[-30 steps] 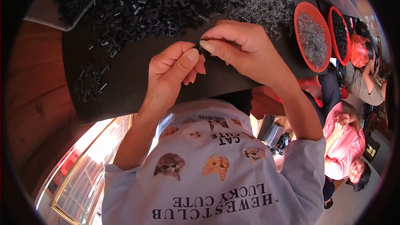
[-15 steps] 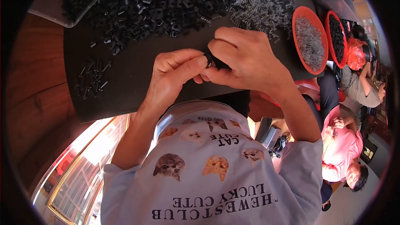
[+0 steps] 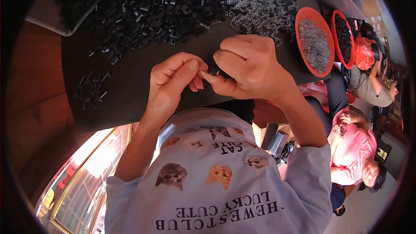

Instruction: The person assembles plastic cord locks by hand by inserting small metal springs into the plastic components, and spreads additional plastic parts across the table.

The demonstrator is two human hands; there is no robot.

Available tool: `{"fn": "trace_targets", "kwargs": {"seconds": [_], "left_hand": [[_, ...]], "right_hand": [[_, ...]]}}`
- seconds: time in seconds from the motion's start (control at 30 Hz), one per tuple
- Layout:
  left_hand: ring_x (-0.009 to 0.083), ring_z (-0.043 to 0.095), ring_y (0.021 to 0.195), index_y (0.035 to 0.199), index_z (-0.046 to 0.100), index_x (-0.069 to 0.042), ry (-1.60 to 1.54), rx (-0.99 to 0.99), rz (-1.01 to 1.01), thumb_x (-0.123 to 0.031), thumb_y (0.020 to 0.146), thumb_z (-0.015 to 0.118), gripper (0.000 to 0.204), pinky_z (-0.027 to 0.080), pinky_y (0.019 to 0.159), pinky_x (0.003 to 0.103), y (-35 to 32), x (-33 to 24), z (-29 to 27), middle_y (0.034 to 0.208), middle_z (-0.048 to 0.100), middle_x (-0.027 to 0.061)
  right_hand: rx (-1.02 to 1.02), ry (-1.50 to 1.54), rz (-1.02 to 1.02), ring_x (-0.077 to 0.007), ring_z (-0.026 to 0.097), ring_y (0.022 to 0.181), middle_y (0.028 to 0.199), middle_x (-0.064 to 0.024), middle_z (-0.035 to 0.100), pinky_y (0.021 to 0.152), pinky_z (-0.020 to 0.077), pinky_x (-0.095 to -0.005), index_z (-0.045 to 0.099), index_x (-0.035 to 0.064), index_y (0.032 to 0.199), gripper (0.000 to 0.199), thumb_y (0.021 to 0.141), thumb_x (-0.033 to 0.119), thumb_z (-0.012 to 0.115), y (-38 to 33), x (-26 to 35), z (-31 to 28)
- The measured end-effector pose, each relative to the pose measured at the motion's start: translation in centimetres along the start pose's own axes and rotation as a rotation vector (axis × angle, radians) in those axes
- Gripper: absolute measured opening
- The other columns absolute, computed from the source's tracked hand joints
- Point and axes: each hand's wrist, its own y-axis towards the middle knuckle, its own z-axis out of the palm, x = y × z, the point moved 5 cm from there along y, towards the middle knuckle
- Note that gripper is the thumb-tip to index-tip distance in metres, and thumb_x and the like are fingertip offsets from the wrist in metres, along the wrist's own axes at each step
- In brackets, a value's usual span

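Observation:
Over the near part of the dark table (image 3: 134, 73), my two hands are close together. The fingers of my left hand (image 3: 170, 78) are pinched; whatever they hold, if anything, is hidden. My right hand (image 3: 253, 67) is curled with its thumb pressed in, gripping a small black part (image 3: 212, 69) that shows only partly between the hands. Beyond them spreads a big heap of small black plastic parts (image 3: 160, 11). To its right lies a pile of small metal springs (image 3: 258, 8). Several thin dark pins (image 3: 92, 89) are scattered left of my left hand.
A red basin (image 3: 310, 13) of springs stands at the table's right, beside another red basin (image 3: 352, 62) holding black parts. A clear plastic bin (image 3: 60, 19) is at the far left. On the right sit other people, one in a pink shirt (image 3: 357, 147).
My hands have drawn slightly apart, the left fingertips backing off from the black part toward the left. The whole view has shifted a little.

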Motion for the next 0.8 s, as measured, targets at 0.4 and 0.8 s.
{"fn": "trace_targets", "kwargs": {"seconds": [0.4,0.8], "left_hand": [[0.0056,0.056,0.068,0.098,0.067,0.0,0.081,-0.011,0.028,-0.02,0.103,0.053,0.024,0.045,0.06,0.021,0.2,0.2,0.2,0.083,0.067,0.0029],[0.0041,0.054,0.066,0.095,0.066,-0.002,0.111,0.009,0.014,-0.017,0.102,0.052,0.022,0.044,0.059,0.019,-0.1,0.3,-0.1,0.081,0.066,0.0005]], "right_hand": [[-0.04,-0.057,-0.049,-0.0191,0.051,0.049,0.066,-0.004,0.047,0.04,0.0388,-0.0308,0.06,0.0032,0.077,0.029,0.064,0.018,0.081,-0.2,-1.1,-0.6],[-0.296,-0.333,0.214,-0.0221,0.056,0.059,0.071,-0.0075,0.056,0.053,0.0453,-0.0342,0.065,0.0042,0.091,0.034,0.075,0.03,0.082,5.6,-6.2,-9.7]]}}
